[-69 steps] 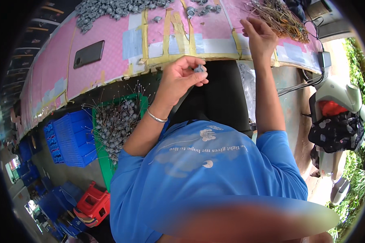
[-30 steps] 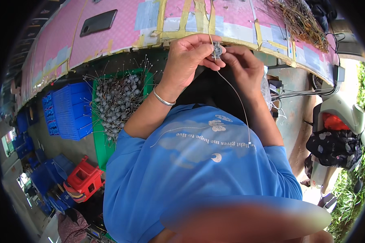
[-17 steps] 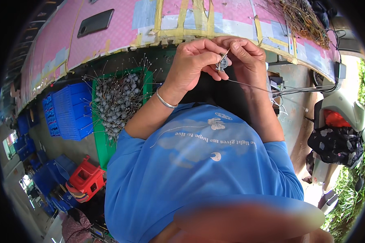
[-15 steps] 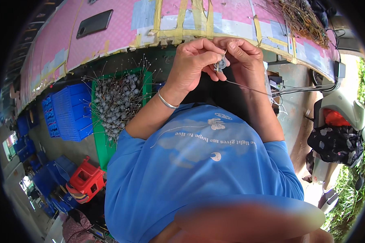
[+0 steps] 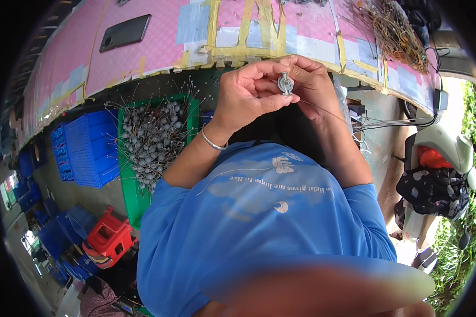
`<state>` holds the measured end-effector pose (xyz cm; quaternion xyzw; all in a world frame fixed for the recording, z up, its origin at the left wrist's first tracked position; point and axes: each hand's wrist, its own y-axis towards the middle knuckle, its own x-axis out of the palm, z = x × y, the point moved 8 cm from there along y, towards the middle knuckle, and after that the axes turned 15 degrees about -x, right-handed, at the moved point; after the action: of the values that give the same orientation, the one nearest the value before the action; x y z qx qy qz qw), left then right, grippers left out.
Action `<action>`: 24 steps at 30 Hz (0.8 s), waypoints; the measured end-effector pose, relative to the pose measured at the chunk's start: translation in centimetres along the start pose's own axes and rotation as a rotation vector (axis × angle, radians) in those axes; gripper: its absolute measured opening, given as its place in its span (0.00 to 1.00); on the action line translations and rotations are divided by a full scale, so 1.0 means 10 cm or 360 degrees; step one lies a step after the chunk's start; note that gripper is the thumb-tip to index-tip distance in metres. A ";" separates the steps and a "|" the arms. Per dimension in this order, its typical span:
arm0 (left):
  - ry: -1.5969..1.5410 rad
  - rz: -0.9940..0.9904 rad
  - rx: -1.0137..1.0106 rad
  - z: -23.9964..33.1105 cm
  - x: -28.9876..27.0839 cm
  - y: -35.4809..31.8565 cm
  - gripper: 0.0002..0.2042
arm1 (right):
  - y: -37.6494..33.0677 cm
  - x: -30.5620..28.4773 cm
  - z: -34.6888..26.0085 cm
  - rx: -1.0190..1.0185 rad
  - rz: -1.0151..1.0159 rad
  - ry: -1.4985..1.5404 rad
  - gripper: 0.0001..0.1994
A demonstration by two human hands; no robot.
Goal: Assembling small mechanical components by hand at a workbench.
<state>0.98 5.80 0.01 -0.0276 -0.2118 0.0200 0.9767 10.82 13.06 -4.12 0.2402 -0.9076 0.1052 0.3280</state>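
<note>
One head-worn wide fisheye looks steeply down from close above the blue shirt [image 5: 264, 227], taking in the tabletop [image 5: 164, 47] beyond that shirt.

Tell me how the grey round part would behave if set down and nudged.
The grey round part is probably light, being small enough for the left hand to pinch. Its moulded look suggests stiff plastic. The rounded outline might let it roll, though the thin wire beside it could hamper that.

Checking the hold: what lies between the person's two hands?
The head view shows a small round gray part between the left hand, which grips it, and the right hand.
</note>
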 end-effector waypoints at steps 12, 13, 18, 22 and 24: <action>-0.0019 -0.0093 -0.0369 -0.15 -0.03 -0.03 0.20 | 1.28 0.53 -0.81 -0.1127 -0.0238 -0.3161 0.07; 0.0003 -0.0078 -0.0381 -0.14 -0.05 -0.03 0.19 | 1.29 0.54 -0.78 -0.1219 -0.0249 -0.3107 0.06; -0.0001 -0.0046 -0.0422 -0.15 -0.09 -0.01 0.19 | 1.25 0.56 -0.67 -0.1485 -0.0391 -0.2966 0.06; 0.0055 0.0054 -0.0318 -0.14 -0.16 -0.03 0.18 | 1.08 0.51 -0.62 -0.1535 -0.0652 -0.3074 0.09; 0.0050 0.0080 -0.0292 -0.15 -0.19 -0.03 0.18 | 0.98 0.57 -0.68 -0.1608 -0.0759 -0.2892 0.09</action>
<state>-0.13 5.32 -2.07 -0.1226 -0.1967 0.0247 0.9725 5.75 21.83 4.35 0.2361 -0.6797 -0.5689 -0.3983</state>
